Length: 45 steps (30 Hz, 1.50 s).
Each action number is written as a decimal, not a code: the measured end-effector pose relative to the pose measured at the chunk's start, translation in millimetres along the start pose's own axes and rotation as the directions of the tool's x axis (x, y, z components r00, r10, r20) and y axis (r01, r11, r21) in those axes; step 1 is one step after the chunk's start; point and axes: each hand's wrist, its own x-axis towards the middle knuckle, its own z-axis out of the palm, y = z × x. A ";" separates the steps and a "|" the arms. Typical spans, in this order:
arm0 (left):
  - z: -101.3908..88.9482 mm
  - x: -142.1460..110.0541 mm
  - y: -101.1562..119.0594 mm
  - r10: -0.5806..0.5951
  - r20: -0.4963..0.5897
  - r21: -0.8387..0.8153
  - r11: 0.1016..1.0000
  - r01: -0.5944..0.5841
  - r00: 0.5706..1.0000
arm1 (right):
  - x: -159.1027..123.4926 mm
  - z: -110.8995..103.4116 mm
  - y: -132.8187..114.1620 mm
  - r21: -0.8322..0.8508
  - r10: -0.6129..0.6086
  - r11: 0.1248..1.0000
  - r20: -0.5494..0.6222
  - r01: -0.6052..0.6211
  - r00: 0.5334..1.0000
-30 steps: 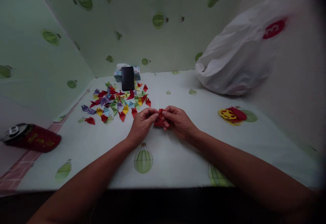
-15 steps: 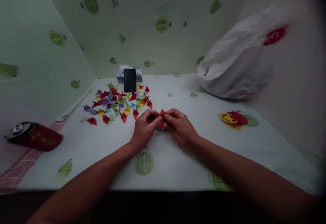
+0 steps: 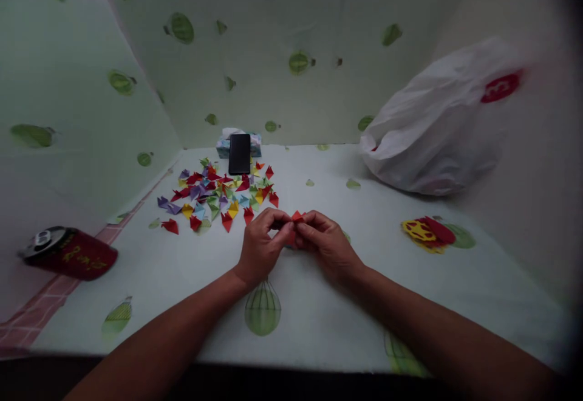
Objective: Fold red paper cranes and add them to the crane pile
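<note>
At the far left of my view is a red can [image 3: 70, 255] with yellow writing and a dark rim, near the pink brick-patterned strip along the side of the table [image 3: 182, 322]. Next come the folded paper pieces [image 3: 214, 197], spread in a loose cluster in red, purple, yellow, green, orange and light blue, some touching or overlapping. Just behind them is a patterned tissue box [image 3: 223, 148] with a white tissue at its top, and a dark phone [image 3: 240, 154] is in front of it, hiding part of its front.

Nearer to me, my left hand [image 3: 262, 246] pinches a small red paper [image 3: 297, 216] between thumb and fingers. The paper is between my two hands, in front of me and to the right of the cluster, with a point showing above my fingertips; my fingers hide most of its shape. My right hand [image 3: 330, 248] grips its other side, thumb and fingers closed on it.

Well apart to the right, yellow and red cutouts [image 3: 423, 233] overlap in a small pile. Behind them sits a white plastic bag [image 3: 428, 137] with a red mark.
</note>
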 end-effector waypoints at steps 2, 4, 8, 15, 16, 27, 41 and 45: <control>-2.0 2.3 0.3 0.062 0.010 0.073 0.995 -0.063 0.998 | 1.6 -2.3 -3.8 -0.094 -0.094 0.991 -0.024 0.091 0.995; -3.5 4.4 0.6 0.120 0.042 0.125 0.984 -0.125 0.992 | 3.2 -4.8 -8.2 -0.201 -0.197 0.960 0.005 0.194 0.980; -5.2 6.3 1.1 0.204 0.100 0.174 0.960 -0.219 0.974 | 3.1 -7.9 -13.0 -0.338 -0.216 0.911 0.094 0.235 0.972; -5.4 5.5 2.9 0.222 0.129 0.186 0.952 -0.243 0.966 | 0.5 -7.0 -13.5 -0.411 -0.303 0.853 0.114 0.323 0.946; -5.4 5.5 3.2 0.211 0.128 0.177 0.957 -0.231 0.969 | 0.5 -6.9 -13.9 -0.418 -0.318 0.844 0.115 0.337 0.941; -6.0 6.0 3.7 0.101 0.118 0.093 0.989 -0.112 0.988 | 0.1 -9.1 -15.9 -0.469 -0.344 0.805 0.132 0.364 0.930; -7.2 7.7 -1.2 0.044 0.128 -0.027 0.999 -0.040 0.991 | -1.7 -6.0 -16.9 -0.407 -0.343 0.847 0.073 0.342 0.937; -5.9 6.2 -1.0 0.023 0.141 -0.090 0.996 -0.010 0.990 | -1.6 -7.6 -14.4 -0.402 -0.334 0.855 0.053 0.327 0.941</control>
